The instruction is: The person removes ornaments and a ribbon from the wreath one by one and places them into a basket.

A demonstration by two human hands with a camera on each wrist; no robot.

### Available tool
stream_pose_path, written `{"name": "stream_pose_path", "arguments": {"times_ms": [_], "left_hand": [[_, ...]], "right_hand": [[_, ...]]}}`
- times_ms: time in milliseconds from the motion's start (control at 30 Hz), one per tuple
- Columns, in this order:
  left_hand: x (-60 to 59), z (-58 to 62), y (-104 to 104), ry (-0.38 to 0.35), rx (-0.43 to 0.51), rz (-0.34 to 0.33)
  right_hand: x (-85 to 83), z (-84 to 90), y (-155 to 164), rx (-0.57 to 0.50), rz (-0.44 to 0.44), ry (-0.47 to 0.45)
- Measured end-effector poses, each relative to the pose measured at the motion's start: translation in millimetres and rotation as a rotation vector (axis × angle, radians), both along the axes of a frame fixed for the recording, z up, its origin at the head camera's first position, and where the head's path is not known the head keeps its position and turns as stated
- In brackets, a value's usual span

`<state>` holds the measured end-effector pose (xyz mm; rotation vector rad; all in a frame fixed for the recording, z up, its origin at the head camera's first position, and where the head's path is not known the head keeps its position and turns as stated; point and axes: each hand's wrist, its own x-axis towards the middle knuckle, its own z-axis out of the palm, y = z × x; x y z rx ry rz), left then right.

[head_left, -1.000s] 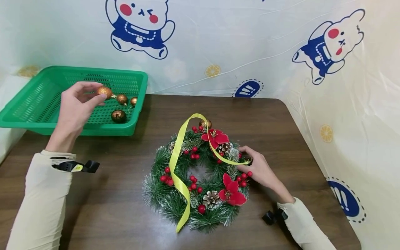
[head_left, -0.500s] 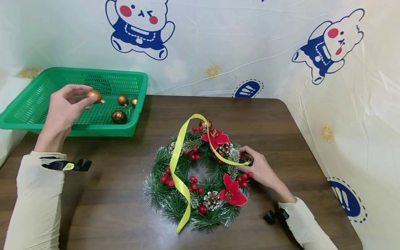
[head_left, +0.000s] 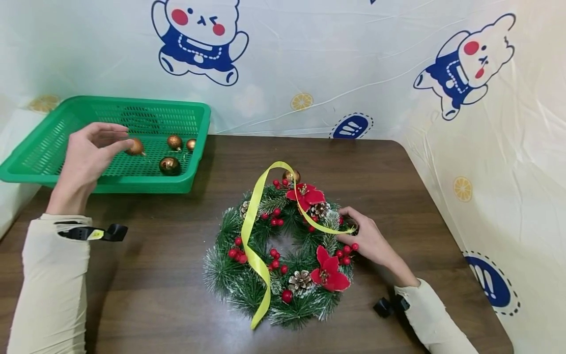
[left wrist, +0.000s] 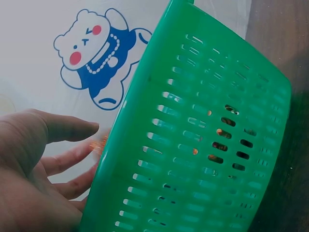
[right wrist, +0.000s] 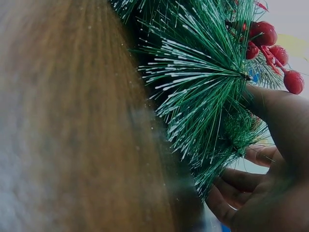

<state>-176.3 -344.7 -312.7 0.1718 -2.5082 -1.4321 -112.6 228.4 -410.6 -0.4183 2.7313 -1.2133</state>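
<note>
Gripping wreath [head_left: 283, 250] at its right rim, right hand [head_left: 369, 241] steadies it mid-surface, fingers curled round branches. Farther back, left hand [head_left: 86, 157] pinches copper bauble [head_left: 134, 147] over green basket [head_left: 53, 169] at far-left corner, beside three more baubles [head_left: 170, 164].

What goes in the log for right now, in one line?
left hand: pinches copper ball over green basket | right hand: grips wreath edge | yellow ribbon: draped across wreath

Head view high over the table [head_left: 185, 295] — wrist views close: basket [left wrist: 203, 145] wall, wreath [right wrist: 203, 106] edge.
</note>
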Motion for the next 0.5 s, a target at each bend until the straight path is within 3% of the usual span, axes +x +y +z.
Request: {"name": "stream_pose_path", "arguments": {"times_ms": [367,500], "left_hand": [[0.4,-2.4,5,-0.009,-0.032,-0.022],[2.9,2.7,17,0.001,-0.035,-0.038]], "right_hand": [[-1.2,-1.9,3,0.001,0.011,-0.018],[-2.6,-1.8,6,-0.044,0.015,-0.032]]}}
